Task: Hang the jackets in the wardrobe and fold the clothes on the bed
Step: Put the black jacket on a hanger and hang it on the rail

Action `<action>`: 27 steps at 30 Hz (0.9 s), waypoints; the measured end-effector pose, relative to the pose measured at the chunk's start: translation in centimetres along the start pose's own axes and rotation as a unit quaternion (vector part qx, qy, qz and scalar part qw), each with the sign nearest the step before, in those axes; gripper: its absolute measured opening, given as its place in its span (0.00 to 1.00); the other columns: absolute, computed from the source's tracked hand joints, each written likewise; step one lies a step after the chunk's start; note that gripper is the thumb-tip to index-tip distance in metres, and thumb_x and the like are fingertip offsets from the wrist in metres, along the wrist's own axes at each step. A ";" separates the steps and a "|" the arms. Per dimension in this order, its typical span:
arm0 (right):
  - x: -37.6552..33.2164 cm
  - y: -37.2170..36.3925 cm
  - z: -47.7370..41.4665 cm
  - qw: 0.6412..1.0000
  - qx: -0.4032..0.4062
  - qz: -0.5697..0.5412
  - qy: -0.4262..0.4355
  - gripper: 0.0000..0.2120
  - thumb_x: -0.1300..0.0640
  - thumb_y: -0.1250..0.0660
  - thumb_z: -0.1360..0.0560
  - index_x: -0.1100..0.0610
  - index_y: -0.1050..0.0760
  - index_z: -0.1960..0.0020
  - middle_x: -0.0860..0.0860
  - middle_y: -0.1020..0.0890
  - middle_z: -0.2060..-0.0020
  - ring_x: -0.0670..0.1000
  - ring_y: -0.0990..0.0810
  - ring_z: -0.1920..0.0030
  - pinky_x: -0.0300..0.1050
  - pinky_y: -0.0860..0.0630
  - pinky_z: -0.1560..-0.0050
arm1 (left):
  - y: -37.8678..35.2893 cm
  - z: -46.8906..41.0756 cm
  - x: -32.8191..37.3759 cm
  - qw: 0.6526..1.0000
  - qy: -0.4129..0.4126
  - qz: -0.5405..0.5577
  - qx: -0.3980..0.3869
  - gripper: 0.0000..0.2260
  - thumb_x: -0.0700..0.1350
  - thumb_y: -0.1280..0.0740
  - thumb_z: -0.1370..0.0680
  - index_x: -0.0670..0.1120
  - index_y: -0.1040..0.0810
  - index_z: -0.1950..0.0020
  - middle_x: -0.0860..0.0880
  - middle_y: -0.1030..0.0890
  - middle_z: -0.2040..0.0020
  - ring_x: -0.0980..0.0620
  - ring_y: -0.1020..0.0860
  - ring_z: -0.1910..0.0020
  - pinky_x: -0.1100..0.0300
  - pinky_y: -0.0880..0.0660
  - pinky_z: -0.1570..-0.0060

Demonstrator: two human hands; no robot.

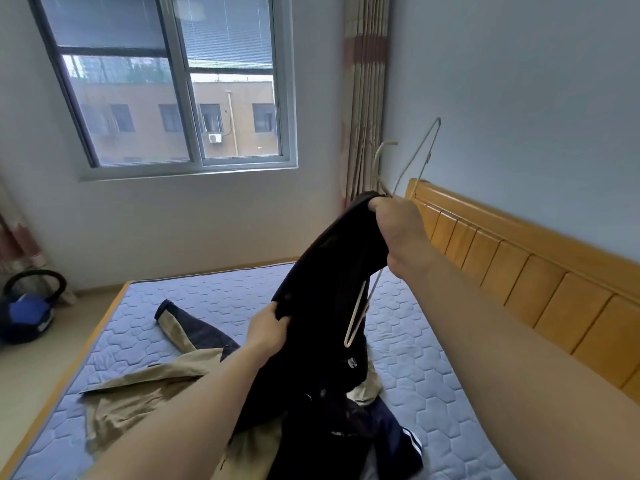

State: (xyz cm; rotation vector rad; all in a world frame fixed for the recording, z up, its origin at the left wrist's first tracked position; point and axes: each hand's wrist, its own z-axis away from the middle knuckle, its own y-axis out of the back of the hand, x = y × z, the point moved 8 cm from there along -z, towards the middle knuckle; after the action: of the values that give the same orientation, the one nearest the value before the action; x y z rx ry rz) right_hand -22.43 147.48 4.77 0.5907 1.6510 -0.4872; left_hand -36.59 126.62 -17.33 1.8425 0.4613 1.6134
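The person stands at the side of the bed (pixel 173 306), working a black jacket (pixel 329 271) onto a wire hanger (pixel 428 157). The right hand (pixel 398 233) is raised near the wooden headboard (pixel 519 278), its fingers clamped around both the hanger's middle and the top of the jacket. This probably keeps the garment hanging free so that it can be fed over the wire. 1 corner of the hanger sticks up past the fist and the other pokes out below, against the cloth. The left hand (pixel 268 330) is lower, its fingers pinching a fold at the jacket's edge, seemingly to pull the fabric taut or open it for the hanger's lower end. The jacket's tail trails down onto the pile of clothes on the mattress. There, a khaki jacket (pixel 138 393) lies spread out and unfolded, and a navy garment with white stripes (pixel 398 441) is crumpled beside it. The wardrobe is not in view, so I judge the hanging step to be at an early stage and the folding not yet begun.
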 end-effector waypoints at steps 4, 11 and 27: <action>1.5 2.4 -1.2 0.999 0.028 0.036 -0.010 0.08 0.57 0.35 0.25 0.57 0.21 0.48 0.52 0.19 0.54 0.57 0.19 0.46 0.48 0.24 0.55 | 1.5 -0.4 0.2 0.995 0.015 0.090 -0.026 0.09 0.45 0.40 0.16 0.49 0.25 0.37 0.50 0.19 0.46 0.46 0.21 0.47 0.51 0.24 0.48; 5.2 4.6 -2.4 0.985 0.027 0.160 -0.060 0.18 0.47 0.30 0.30 0.58 0.21 0.46 0.54 0.17 0.54 0.58 0.17 0.52 0.51 0.20 0.57 | 7.4 0.0 8.3 0.989 -0.103 0.091 -0.059 0.08 0.40 0.29 0.24 0.47 0.25 0.49 0.48 0.19 0.56 0.50 0.21 0.57 0.54 0.24 0.55; 13.2 2.2 -1.5 0.926 -0.119 0.319 -0.163 0.29 0.50 0.30 0.23 0.63 0.37 0.30 0.56 0.25 0.40 0.57 0.24 0.41 0.50 0.28 0.52 | 9.1 1.5 10.8 0.932 -0.065 -0.285 -0.216 0.25 0.34 0.26 0.33 0.46 0.24 0.38 0.48 0.20 0.48 0.47 0.21 0.50 0.58 0.24 0.57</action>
State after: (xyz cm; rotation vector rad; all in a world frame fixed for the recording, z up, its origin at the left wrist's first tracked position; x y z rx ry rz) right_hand -23.75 151.55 -7.95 0.7730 1.0931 0.0943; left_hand -34.50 126.48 -3.30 1.3128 0.4790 1.0809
